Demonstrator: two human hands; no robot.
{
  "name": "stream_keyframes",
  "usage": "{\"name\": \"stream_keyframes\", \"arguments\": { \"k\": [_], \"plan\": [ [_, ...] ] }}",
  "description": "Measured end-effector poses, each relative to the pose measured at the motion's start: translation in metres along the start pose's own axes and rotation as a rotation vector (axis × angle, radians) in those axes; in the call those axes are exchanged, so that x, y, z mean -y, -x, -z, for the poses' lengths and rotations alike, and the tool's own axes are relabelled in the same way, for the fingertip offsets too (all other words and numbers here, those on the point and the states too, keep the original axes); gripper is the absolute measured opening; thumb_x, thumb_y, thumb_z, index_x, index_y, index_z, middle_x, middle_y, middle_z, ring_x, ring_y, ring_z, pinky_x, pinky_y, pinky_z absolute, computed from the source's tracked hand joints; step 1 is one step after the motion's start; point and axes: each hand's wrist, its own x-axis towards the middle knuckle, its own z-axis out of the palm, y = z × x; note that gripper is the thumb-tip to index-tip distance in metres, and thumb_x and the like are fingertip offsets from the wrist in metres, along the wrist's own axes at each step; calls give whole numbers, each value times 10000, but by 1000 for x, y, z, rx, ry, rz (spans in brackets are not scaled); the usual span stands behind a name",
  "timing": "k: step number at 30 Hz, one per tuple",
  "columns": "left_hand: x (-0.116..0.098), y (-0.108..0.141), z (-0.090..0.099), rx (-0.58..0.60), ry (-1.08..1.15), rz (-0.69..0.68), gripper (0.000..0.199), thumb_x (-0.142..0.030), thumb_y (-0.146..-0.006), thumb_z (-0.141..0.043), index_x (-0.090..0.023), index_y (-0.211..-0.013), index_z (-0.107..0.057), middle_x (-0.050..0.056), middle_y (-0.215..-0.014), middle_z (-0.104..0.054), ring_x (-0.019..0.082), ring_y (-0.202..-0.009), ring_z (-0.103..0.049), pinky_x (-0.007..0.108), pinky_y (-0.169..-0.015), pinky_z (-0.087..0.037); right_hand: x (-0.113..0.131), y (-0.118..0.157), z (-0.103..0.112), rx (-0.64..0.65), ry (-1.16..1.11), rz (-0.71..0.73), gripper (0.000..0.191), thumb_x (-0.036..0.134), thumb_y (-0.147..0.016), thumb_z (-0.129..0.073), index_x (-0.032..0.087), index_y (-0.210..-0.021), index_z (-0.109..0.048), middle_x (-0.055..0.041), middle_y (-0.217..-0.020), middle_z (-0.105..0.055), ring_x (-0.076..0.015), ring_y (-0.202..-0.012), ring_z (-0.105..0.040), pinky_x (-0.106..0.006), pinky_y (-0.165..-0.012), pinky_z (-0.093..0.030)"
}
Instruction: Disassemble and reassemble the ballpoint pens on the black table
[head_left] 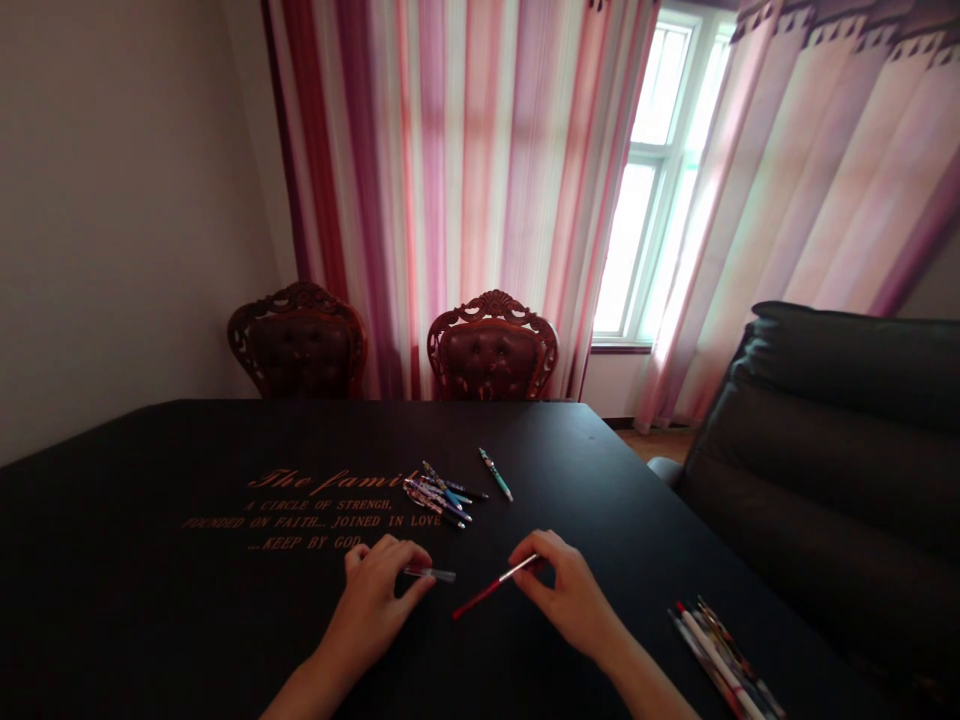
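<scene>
My left hand (pixel 379 590) rests on the black table top (pixel 225 640), its fingers pinching a clear plastic pen barrel (pixel 430 573) that sticks out to the right. My right hand (pixel 566 590) grips the end of a red pen (pixel 491 587) with a pale tip section, and the pen slants down to the left. Beyond both hands lies a small heap of several slim pens (pixel 436 495). A single teal pen (pixel 496 474) lies apart, to the right of the heap. Neither hand touches these.
A bundle of several pens (pixel 720 660) lies at the table's lower right. Gold lettering (pixel 300 510) is printed on the table. Two carved wooden chairs (pixel 493 345) stand past the far edge, and a dark sofa (pixel 817 470) sits right.
</scene>
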Motion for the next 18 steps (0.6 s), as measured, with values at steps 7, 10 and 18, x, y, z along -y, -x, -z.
{"name": "stream_keyframes", "arguments": {
  "k": [7,10,18],
  "plan": [
    [-10,3,-8,62,-8,-22,55,-313,-846,-608,-269,-876,-624,-7,-916,-665,224,-919,-566,399,-867,-283,0,3,-11,51,-9,-28,113,200,-814,-606,241,-852,-703,-10,-873,-686,-213,-895,-597,-343,-858,-398],
    [-15,4,-8,97,6,-60,124,-317,-804,-667,-273,-904,-609,-8,-970,-648,228,-958,-548,385,-866,-284,0,4,-15,55,-37,-40,108,203,-801,-616,235,-853,-705,-13,-872,-686,-207,-867,-604,-325,-819,-420],
    [-14,4,-6,126,3,-67,148,-188,-756,-673,-262,-859,-596,-10,-982,-633,218,-969,-536,383,-877,-279,-10,-4,4,-107,-85,-92,111,247,-810,-569,192,-793,-664,-9,-759,-668,-183,-725,-602,-288,-683,-440]
  ]
}}
